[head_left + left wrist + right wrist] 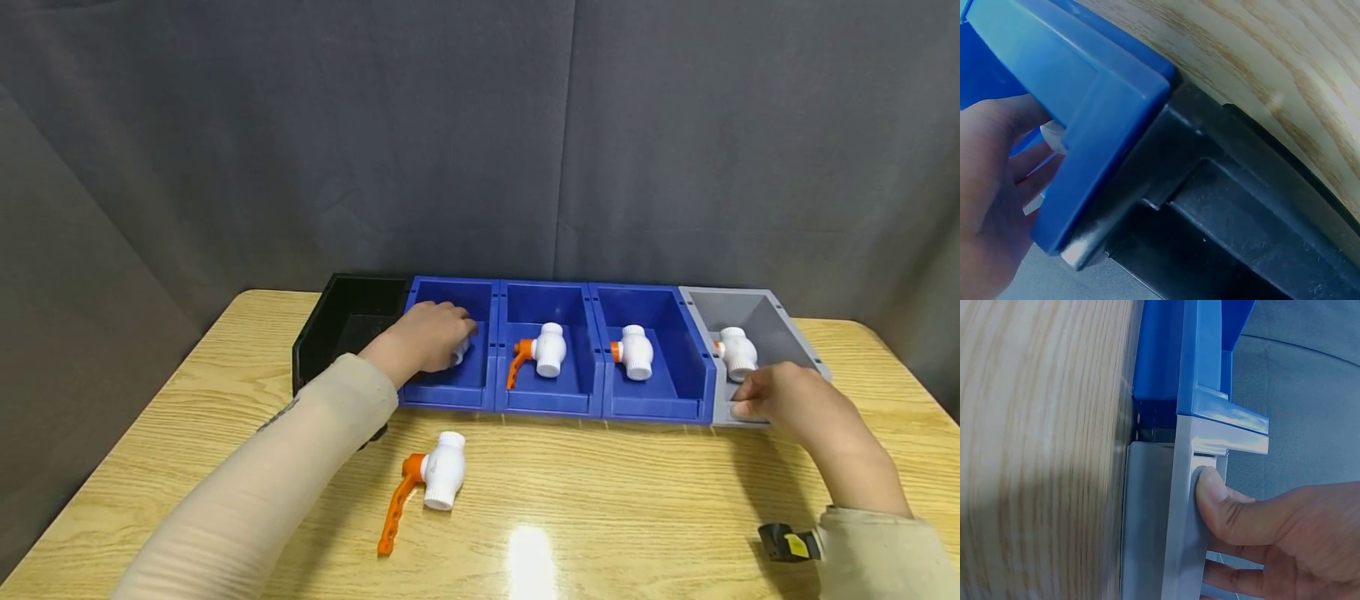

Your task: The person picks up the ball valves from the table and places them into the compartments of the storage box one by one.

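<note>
My left hand [431,335] reaches into the leftmost blue bin [450,398], its fingers around a white ball valve [460,352] that they mostly hide. In the left wrist view, a bit of the white valve [1054,135] shows between thumb and fingers. At the far right, my right hand [798,404] grips the front lip of a grey bin [738,296], thumb on the outer face and fingers inside, as the right wrist view shows. Behind those fingers a white ball valve [738,352] with a bit of orange lies in the grey bin.
An orange-handled white ball valve [446,471] lies on the wooden table [600,500]. The middle blue bin [546,402] holds another valve [551,350], and the right blue bin [654,408] one more [636,353]. A black bin [367,287] adjoins on the left; a grey curtain [480,142] hangs behind.
</note>
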Available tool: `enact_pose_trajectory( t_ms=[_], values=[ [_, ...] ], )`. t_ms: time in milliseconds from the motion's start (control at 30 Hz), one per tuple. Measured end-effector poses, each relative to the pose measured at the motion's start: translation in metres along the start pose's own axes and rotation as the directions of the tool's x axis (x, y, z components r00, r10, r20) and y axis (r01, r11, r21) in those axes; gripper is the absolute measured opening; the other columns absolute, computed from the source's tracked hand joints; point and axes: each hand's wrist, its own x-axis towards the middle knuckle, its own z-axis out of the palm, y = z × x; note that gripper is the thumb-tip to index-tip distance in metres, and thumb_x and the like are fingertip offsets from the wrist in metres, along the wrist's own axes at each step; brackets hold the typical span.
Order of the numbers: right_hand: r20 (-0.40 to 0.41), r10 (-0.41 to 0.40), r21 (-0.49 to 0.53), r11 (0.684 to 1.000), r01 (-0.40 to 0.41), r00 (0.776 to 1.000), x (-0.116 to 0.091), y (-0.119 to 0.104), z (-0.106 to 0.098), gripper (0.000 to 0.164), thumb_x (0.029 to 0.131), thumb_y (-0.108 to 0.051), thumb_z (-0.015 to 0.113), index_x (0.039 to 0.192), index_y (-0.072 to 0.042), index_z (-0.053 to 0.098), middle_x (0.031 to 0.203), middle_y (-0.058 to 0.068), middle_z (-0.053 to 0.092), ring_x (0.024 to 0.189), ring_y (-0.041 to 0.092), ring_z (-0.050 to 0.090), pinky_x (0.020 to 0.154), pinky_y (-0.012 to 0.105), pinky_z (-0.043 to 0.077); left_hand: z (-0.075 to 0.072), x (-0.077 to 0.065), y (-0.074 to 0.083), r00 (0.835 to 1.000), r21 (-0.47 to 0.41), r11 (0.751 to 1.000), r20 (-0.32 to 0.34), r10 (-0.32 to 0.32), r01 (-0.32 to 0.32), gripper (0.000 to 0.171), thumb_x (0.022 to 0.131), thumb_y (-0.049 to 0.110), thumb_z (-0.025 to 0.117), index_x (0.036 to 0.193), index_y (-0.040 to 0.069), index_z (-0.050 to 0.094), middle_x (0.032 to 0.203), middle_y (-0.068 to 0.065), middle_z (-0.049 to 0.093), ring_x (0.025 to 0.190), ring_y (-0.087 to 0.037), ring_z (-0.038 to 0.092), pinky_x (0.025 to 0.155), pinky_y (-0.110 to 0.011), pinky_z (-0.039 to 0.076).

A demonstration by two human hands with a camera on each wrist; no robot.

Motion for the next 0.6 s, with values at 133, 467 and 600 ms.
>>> enact_pose_trajectory(
  t_ms=[133, 467, 600],
  values=[
    [-0.004, -0.009, -0.010, 1.000, 0.008, 1.000, 0.000, 0.001, 0.001, 0.012, 0.086, -0.015, 0.076, 0.086, -0.005, 0.072, 0.086, 0.013, 0.068, 0.075, 0.026, 0.056, 0.066, 0.046, 0.045, -0.001, -0.002, -0.001, 1.000, -0.022, 1.000, -0.022, 0.010, -0.011, 0.041, 0.092, 0.018, 0.071, 0.132, 0.015, 0.063, 0.132, -0.007, 0.061, 0.121, -0.026, 0.057, 0.105, -0.045, 0.042],
    [0.003, 0.009, -0.004, 1.000, -0.009, 1.000, 0.001, 0.000, 0.001, 0.012, 0.086, -0.015, 0.076, 0.087, -0.004, 0.071, 0.084, 0.012, 0.066, 0.074, 0.027, 0.055, 0.065, 0.045, 0.044, -0.006, -0.011, -0.001, 0.994, -0.040, 0.996, -0.088, 0.070, -0.074, 0.030, 0.093, 0.020, 0.070, 0.122, 0.017, 0.070, 0.121, -0.005, 0.067, 0.112, -0.025, 0.062, 0.098, -0.044, 0.047],
    [-0.006, -0.005, -0.011, 1.000, 0.005, 1.000, 0.001, 0.000, 0.001, 0.011, 0.085, -0.015, 0.077, 0.085, -0.005, 0.071, 0.084, 0.012, 0.066, 0.074, 0.026, 0.055, 0.064, 0.044, 0.044, -0.012, -0.017, 0.001, 0.989, -0.034, 0.996, -0.127, 0.079, -0.084, 0.028, 0.094, 0.022, 0.070, 0.121, 0.016, 0.070, 0.119, -0.004, 0.068, 0.111, -0.026, 0.062, 0.098, -0.045, 0.047]
  ],
)
